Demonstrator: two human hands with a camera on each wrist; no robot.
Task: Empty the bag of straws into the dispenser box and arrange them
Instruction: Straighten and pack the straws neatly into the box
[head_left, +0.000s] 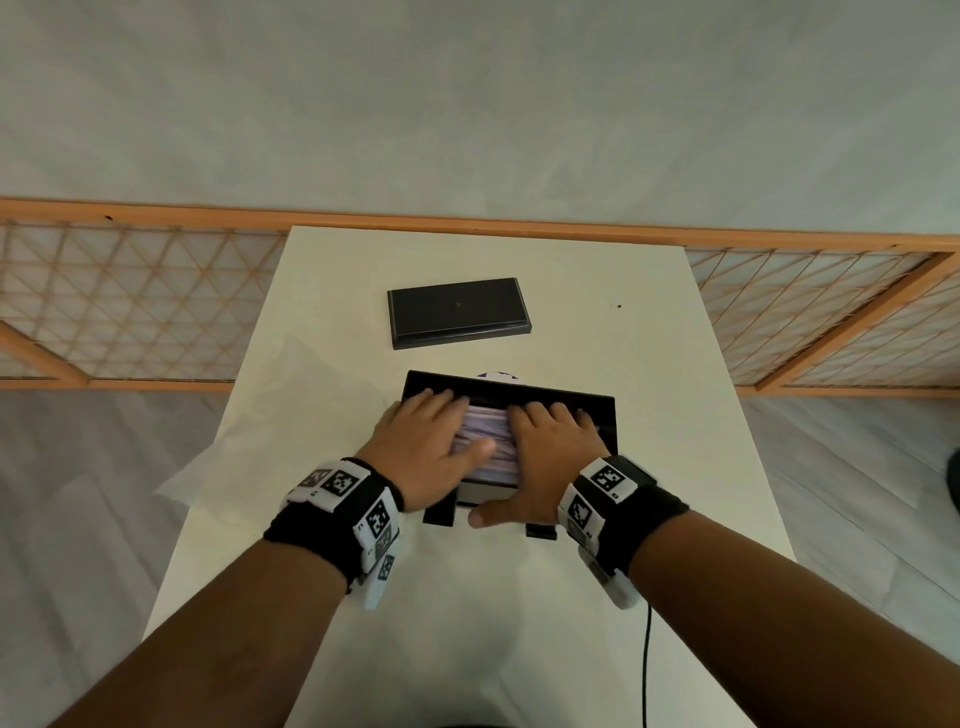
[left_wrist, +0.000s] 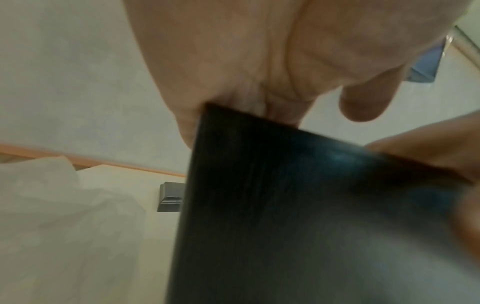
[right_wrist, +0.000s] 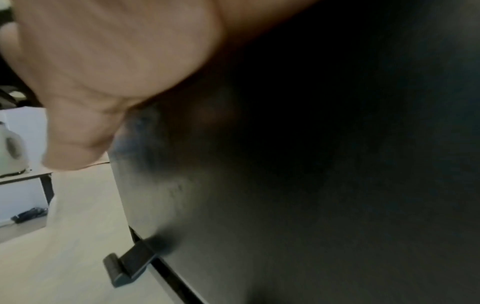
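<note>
The black dispenser box (head_left: 605, 415) stands open in the middle of the white table (head_left: 675, 467), filled with paper-wrapped straws (head_left: 485, 441). My left hand (head_left: 434, 431) lies flat on the left part of the straws, thumb resting on them. My right hand (head_left: 550, 441) presses flat on the right part, with its thumb outside along the box's front wall. The left wrist view shows the left hand (left_wrist: 259, 51) reaching over the box wall (left_wrist: 285, 205). Blurred in the right wrist view are the right hand (right_wrist: 103, 61) and the box (right_wrist: 285, 185). The clear bag (head_left: 249, 431) lies crumpled to the left.
The box's black lid (head_left: 457, 312) lies flat farther back on the table. A small purple-and-white thing (head_left: 496, 375) peeks out behind the box. A black cable (head_left: 647, 665) hangs at the near right. A wooden lattice screen (head_left: 130, 301) stands behind the table.
</note>
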